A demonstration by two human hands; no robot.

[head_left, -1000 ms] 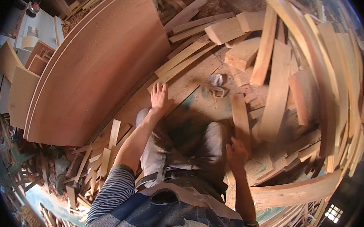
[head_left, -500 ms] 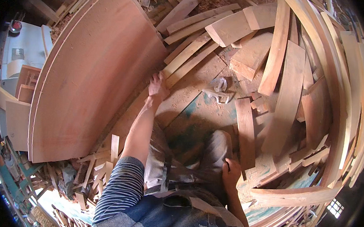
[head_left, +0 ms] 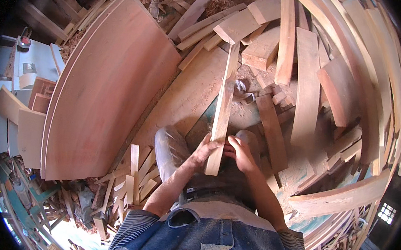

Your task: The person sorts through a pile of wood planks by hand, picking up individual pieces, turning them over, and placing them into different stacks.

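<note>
Two long pale wooden strips (head_left: 221,114), seemingly one over the other, slant away from my lap toward the far wood pile. My left hand (head_left: 204,151) is closed around their near end from the left side. On the opposite edge, my right hand (head_left: 240,153) has its fingers curled against the wood, partly hidden in shadow. Just past the strips lies a whitish, clear object (head_left: 243,92) on the dusty floor, its kind unclear. A flat reddish-brown board (head_left: 270,134) lies to the right of my hands.
Large curved panels (head_left: 110,94) stand at the left. Thick wood blocks (head_left: 261,51) and curved planks (head_left: 306,89) crowd the far and right sides. A long curved piece (head_left: 340,196) lies near right. Offcuts (head_left: 134,176) are heaped at near left.
My left hand has come back from the far wood pile with the strips, now in front of me. My right hand has risen from beside my knee to meet them.
</note>
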